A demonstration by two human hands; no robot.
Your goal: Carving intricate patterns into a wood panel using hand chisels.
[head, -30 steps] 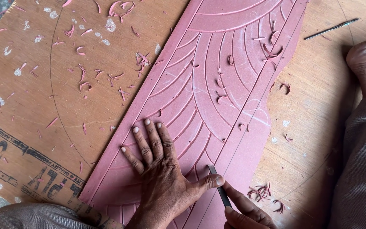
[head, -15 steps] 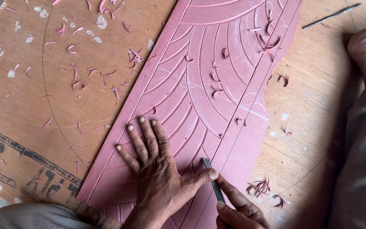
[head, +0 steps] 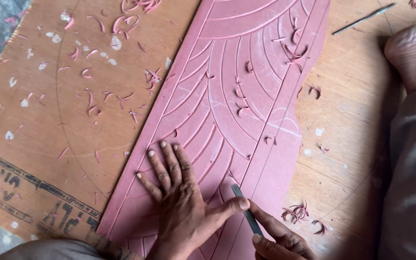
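Note:
A long pink carved panel [head: 246, 96] with curved grooves lies slantwise on a plywood board [head: 63, 144]. My left hand [head: 179, 197] presses flat on the panel's lower part, fingers spread, and its thumb rests against the blade of a dark carving chisel [head: 246, 212]. My right hand [head: 275, 238], at the bottom edge, grips the chisel's lower end. The chisel tip sits in a straight groove of the panel.
Pink shavings [head: 97, 101] lie scattered over the plywood and beside the panel [head: 299, 212]. A thin metal tool [head: 362, 19] lies at the top right. My bare foot [head: 412, 53] and grey trouser leg [head: 410, 183] fill the right side.
The view has shifted slightly, so panel and hands sit higher in the frame. My right hand with the chisel shows more, and the blade has edged up along the groove.

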